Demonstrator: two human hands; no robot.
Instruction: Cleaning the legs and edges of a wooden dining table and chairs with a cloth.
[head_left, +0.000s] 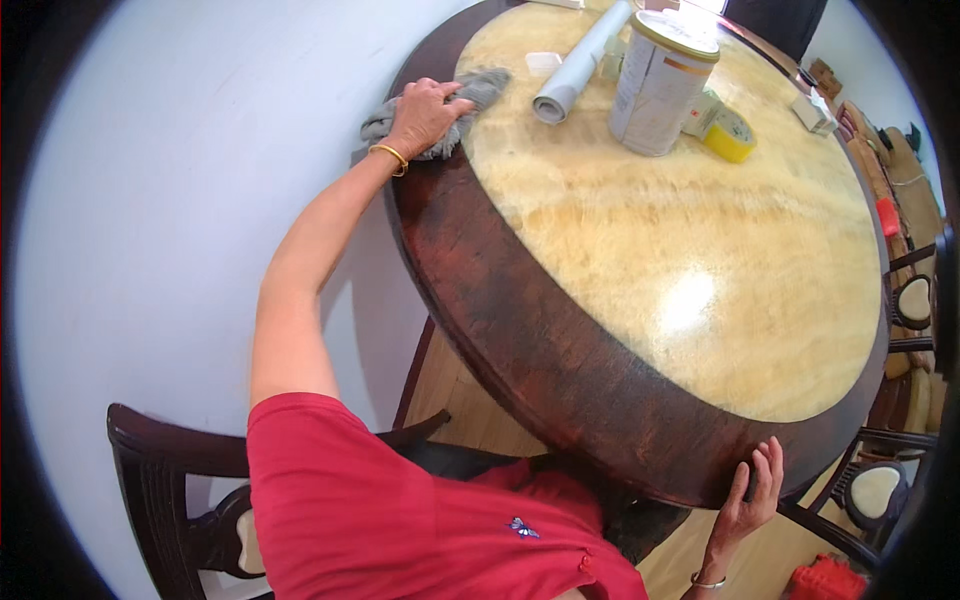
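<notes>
My left hand presses a grey cloth against the dark wooden rim of a round table, at the far left beside the wall. The cloth lies bunched under the palm and fingers, and part of it reaches onto the yellow marble-like centre. A gold-coloured bangle circles that wrist. My right hand rests at the near edge of the rim, holding nothing, with its thumb apart from the fingers.
On the table stand a white tub with a lid, a rolled sheet, a yellow tape roll and a small white box. Dark wooden chairs stand near me and at right. A white wall borders the left side.
</notes>
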